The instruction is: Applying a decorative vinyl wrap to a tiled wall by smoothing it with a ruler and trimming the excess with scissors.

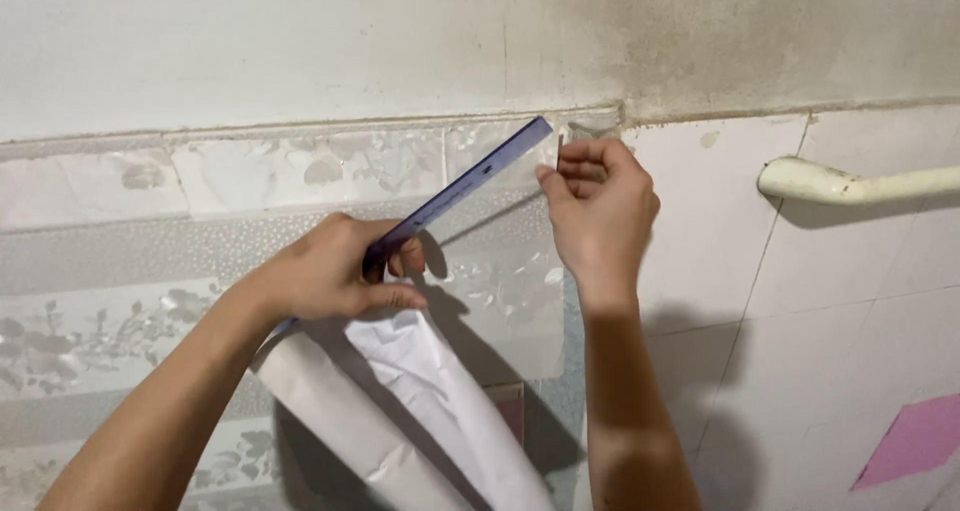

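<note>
My left hand point(335, 271) grips a long translucent purple ruler point(480, 179) that slants up to the right against the wall. Below that hand hangs a loose white backing sheet point(430, 401), peeled and curling away from the wall. My right hand point(598, 206) pinches the upper right corner of a shiny silver floral wall covering point(495, 271) and presses it to the wall next to the ruler's tip. The film lies flat on the wall across the left half of the view.
A white tiled wall point(830, 301) fills the right side, with bare plaster above. A cream pipe point(850, 183) runs along the wall at upper right. A pink patch point(915, 439) sits on a tile at lower right.
</note>
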